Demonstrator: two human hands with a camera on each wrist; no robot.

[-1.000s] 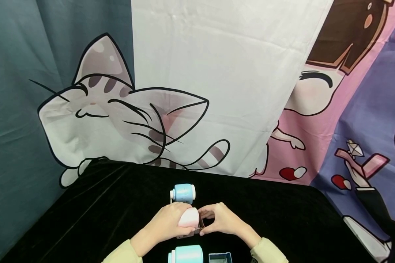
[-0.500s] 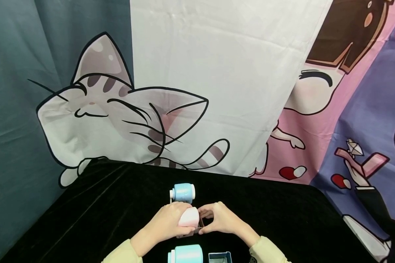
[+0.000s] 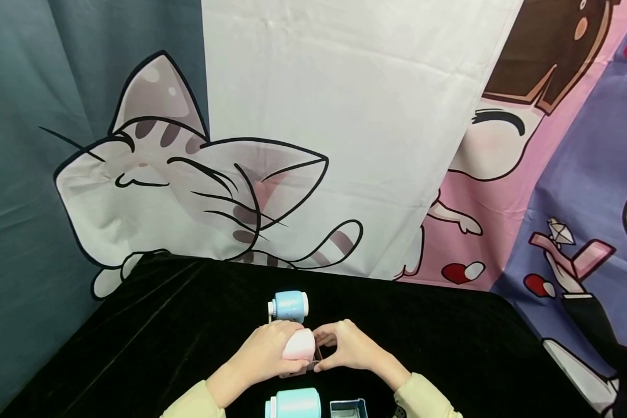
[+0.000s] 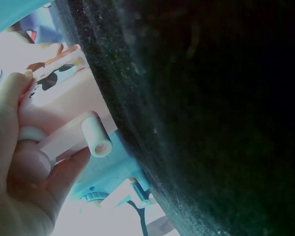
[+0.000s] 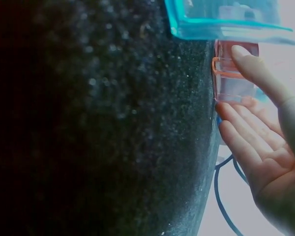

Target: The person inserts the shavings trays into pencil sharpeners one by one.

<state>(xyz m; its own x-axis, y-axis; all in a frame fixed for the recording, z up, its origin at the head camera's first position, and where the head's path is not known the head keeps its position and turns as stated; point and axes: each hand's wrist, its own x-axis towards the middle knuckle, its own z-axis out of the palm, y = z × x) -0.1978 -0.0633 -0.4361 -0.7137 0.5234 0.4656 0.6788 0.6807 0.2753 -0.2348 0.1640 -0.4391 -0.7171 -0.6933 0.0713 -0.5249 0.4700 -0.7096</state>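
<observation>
A pink hand-crank pencil sharpener (image 3: 299, 346) is gripped by my left hand (image 3: 271, 349), which wraps over its body. The left wrist view shows its crank (image 4: 71, 133) with a pale knob and a dark print on its side. My right hand (image 3: 351, 349) pinches a clear drawer (image 5: 236, 87) with an orange edge at the sharpener's right end, thumb on one side and fingers on the other. How deep the drawer sits in the body is hard to tell.
Behind the hands lies a light blue crank sharpener (image 3: 289, 306). A teal sharpener (image 3: 295, 403) stands nearer, beside an open teal-edged box (image 3: 348, 409), both cut by the frame. Black cloth (image 3: 198, 325) covers the table, and printed curtains (image 3: 366, 116) hang behind.
The head view has shifted slightly, moving everything a little left in frame. Both hands keep the same hold on the sharpener and the drawer.
</observation>
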